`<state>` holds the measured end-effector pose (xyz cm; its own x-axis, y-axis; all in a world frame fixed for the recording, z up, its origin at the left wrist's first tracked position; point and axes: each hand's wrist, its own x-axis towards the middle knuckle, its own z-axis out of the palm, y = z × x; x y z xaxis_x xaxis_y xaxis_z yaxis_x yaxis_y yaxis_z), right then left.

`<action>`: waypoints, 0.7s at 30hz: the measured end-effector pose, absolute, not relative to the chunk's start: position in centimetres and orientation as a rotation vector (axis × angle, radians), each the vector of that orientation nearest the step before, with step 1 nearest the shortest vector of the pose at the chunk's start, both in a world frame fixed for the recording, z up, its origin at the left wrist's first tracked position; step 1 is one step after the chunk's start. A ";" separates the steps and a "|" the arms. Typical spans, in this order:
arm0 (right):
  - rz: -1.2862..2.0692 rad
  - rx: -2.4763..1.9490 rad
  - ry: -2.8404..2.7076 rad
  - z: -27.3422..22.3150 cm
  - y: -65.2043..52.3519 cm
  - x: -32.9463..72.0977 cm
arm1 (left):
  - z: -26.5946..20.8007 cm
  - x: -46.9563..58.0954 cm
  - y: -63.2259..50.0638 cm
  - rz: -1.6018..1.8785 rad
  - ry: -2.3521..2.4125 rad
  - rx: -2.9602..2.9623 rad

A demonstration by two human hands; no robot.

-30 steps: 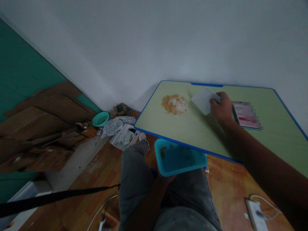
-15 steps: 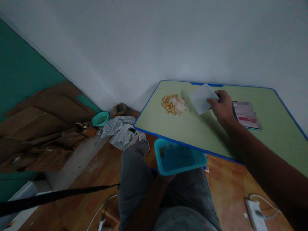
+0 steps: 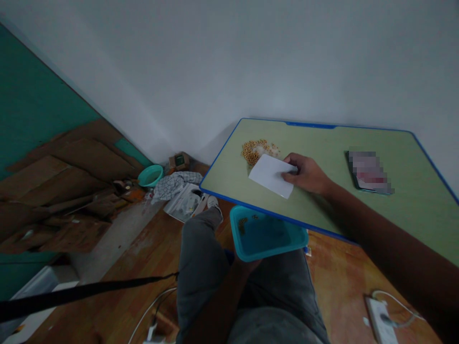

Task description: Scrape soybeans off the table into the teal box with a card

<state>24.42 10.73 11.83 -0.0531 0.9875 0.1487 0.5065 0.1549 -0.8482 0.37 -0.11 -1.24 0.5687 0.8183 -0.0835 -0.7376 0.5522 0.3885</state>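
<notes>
My right hand (image 3: pixel 306 175) holds a white card (image 3: pixel 270 175) by its right edge, just in front of a pile of yellow beans mixed with white grains (image 3: pixel 258 149) on the green table (image 3: pixel 322 200). The card covers the near part of the pile. A turquoise tray (image 3: pixel 267 234) with a few beans in its far left corner is held under the table's front edge. My left hand (image 3: pixel 247 263) supports the tray from beneath, and only my fingers show below its near rim.
A phone or booklet (image 3: pixel 369 172) lies on the table to the right. On the floor are a white power strip (image 3: pixel 382 317), a teal basin (image 3: pixel 150 176), a checked cloth (image 3: pixel 174 185), cardboard sheets (image 3: pixel 64 191) and a black strap (image 3: pixel 82 294). My grey-trousered legs (image 3: pixel 204 267) fill the foreground.
My right hand carried the white card from right of the pile, lifted it, then brought it down leftwards in front of the beans. The tray and left hand stayed still.
</notes>
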 end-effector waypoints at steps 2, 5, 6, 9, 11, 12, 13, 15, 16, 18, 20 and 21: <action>0.692 -1.555 -1.687 12.1 11.0 24.9 | -1.1 0.1 -0.3 0.928 0.208 0.362; 0.634 -1.701 -1.729 12.7 11.4 25.7 | -0.7 -0.3 -0.6 0.907 0.181 0.397; 0.633 -1.735 -1.748 12.9 11.5 26.1 | -0.6 -0.3 -0.7 0.904 0.179 0.399; 0.646 -1.781 -1.782 13.4 11.7 27.3 | -0.5 -0.2 -0.7 0.922 0.079 0.426; 0.661 -1.794 -1.778 13.5 11.9 28.3 | -0.5 -0.1 -0.7 0.939 0.031 0.442; 0.682 -1.800 -1.767 13.5 12.0 28.9 | -0.5 -0.1 -0.7 0.945 0.037 0.440; 0.718 -1.802 -1.754 13.4 12.2 29.5 | -0.6 -0.1 -0.7 0.947 0.061 0.436; 0.793 -1.814 -1.706 13.1 12.5 30.5 | -0.6 -0.1 -0.8 0.952 0.130 0.417; 0.825 -1.827 -1.669 12.9 12.6 30.9 | -0.6 -0.1 -0.8 0.945 0.152 0.415; 0.862 -1.859 -1.592 12.7 12.9 31.6 | -0.6 -0.2 -0.8 0.936 0.173 0.415; 0.863 -1.900 -1.523 12.7 13.0 32.2 | -0.6 -0.3 -0.9 0.928 0.177 0.412; 0.856 -1.915 -1.496 12.8 13.0 32.4 | -0.6 -0.3 -0.9 0.921 0.178 0.406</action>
<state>32.42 12.96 12.77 0.1746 0.9740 -0.1444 0.6177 -0.2225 -0.7543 -0.34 -0.86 -0.56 0.5973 0.8017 0.0231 -0.7356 0.5362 0.4141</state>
